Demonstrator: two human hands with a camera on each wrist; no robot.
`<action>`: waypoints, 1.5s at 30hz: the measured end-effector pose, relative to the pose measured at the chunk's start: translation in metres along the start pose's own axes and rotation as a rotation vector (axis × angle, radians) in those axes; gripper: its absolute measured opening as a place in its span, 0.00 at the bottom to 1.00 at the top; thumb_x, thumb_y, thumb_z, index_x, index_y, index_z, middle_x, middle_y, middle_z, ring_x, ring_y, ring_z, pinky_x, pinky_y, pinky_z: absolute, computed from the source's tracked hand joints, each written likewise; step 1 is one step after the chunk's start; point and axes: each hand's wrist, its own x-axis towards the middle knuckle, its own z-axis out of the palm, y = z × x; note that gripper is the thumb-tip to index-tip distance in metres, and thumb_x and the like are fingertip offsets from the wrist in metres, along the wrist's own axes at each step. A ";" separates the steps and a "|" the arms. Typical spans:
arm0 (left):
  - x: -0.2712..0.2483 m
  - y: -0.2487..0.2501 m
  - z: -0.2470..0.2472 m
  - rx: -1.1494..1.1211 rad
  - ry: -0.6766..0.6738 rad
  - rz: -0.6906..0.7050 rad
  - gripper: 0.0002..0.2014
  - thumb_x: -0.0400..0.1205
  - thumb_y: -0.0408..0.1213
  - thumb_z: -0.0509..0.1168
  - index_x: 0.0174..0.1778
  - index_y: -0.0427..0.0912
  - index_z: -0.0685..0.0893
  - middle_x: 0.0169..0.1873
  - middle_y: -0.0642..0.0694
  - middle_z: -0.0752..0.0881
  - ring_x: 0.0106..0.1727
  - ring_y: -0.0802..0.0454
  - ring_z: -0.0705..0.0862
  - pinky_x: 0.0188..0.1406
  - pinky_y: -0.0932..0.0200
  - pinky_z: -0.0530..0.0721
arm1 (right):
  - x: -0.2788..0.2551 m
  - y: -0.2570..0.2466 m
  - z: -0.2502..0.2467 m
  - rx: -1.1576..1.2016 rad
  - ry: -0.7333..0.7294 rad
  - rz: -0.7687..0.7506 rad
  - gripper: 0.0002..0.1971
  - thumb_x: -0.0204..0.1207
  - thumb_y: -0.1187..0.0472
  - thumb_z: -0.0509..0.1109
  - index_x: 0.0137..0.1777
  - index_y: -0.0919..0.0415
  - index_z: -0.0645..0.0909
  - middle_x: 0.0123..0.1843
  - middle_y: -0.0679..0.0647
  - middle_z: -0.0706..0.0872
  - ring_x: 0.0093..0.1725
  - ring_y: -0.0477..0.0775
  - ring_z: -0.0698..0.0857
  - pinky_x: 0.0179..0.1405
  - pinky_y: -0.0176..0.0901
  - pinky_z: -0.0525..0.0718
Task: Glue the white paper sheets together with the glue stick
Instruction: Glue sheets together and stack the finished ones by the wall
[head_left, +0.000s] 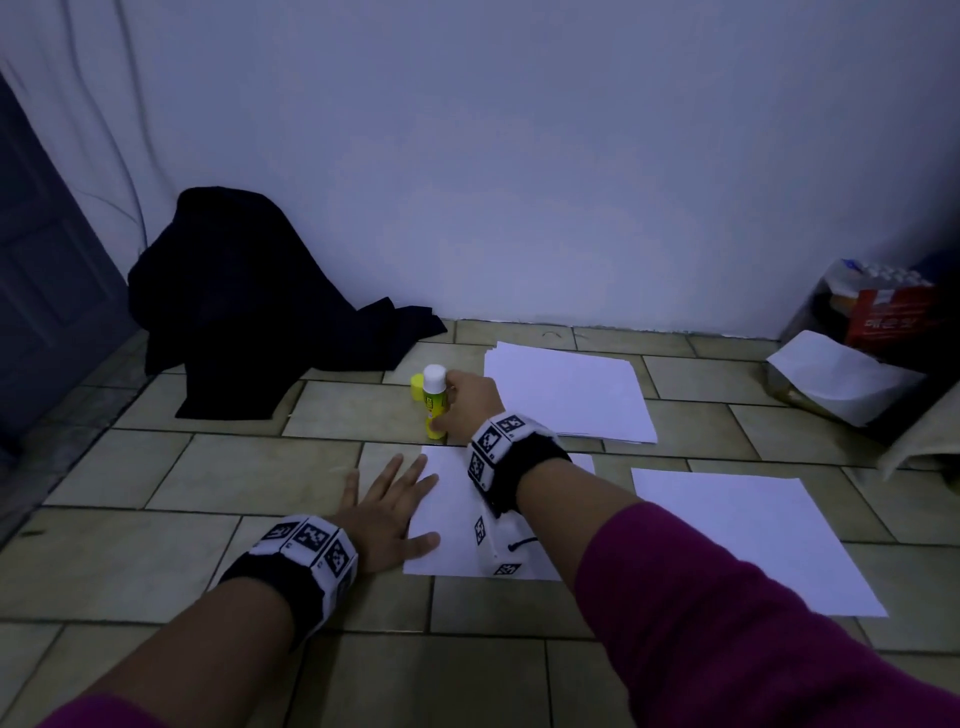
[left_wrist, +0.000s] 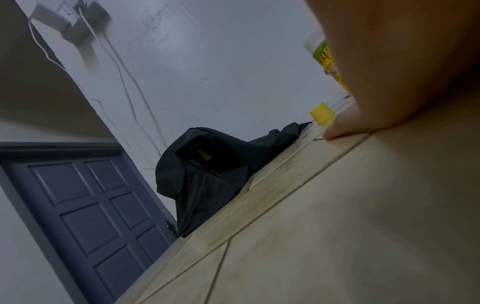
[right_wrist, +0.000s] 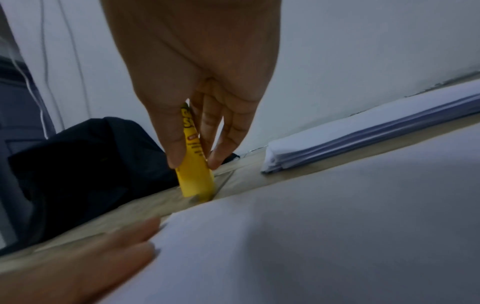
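Observation:
A yellow glue stick (head_left: 434, 397) (right_wrist: 194, 181) with its white glue end up stands upright on the tiled floor, just beyond the far edge of a white sheet (head_left: 457, 525) (right_wrist: 311, 246). My right hand (head_left: 453, 410) (right_wrist: 193, 162) grips its body between thumb and fingers. My left hand (head_left: 387, 512) lies flat with spread fingers (right_wrist: 109, 253) on that sheet's left edge. The yellow cap (head_left: 416, 387) (left_wrist: 321, 112) sits on the floor behind the stick (left_wrist: 323, 55). A second single sheet (head_left: 753, 535) lies to the right.
A stack of white paper (head_left: 566, 395) (right_wrist: 363, 139) lies by the wall, right of the stick. A black cloth heap (head_left: 244, 296) is at the back left beside a grey door (head_left: 47, 312). A pack of bottles (head_left: 878, 306) and a white wrapper (head_left: 841, 374) stand at the far right.

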 end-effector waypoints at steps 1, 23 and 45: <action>0.000 0.000 0.000 0.000 -0.006 0.004 0.73 0.38 0.86 0.17 0.83 0.56 0.35 0.80 0.57 0.26 0.81 0.53 0.26 0.76 0.32 0.30 | 0.001 0.000 0.002 -0.013 0.005 -0.006 0.19 0.69 0.67 0.73 0.62 0.63 0.81 0.55 0.61 0.87 0.55 0.62 0.85 0.52 0.50 0.85; -0.006 0.002 -0.006 -0.025 -0.048 -0.006 0.78 0.35 0.90 0.32 0.83 0.51 0.31 0.82 0.54 0.28 0.82 0.51 0.27 0.75 0.31 0.29 | -0.107 0.119 -0.112 -0.277 -0.142 0.315 0.36 0.66 0.51 0.81 0.71 0.60 0.71 0.70 0.57 0.77 0.65 0.55 0.77 0.58 0.41 0.75; -0.015 0.050 -0.015 0.144 -0.061 0.006 0.53 0.77 0.68 0.60 0.84 0.45 0.34 0.83 0.48 0.31 0.82 0.46 0.28 0.79 0.38 0.32 | -0.156 0.174 -0.131 -0.331 -0.043 0.480 0.22 0.79 0.56 0.68 0.70 0.62 0.71 0.67 0.59 0.81 0.64 0.57 0.80 0.53 0.39 0.73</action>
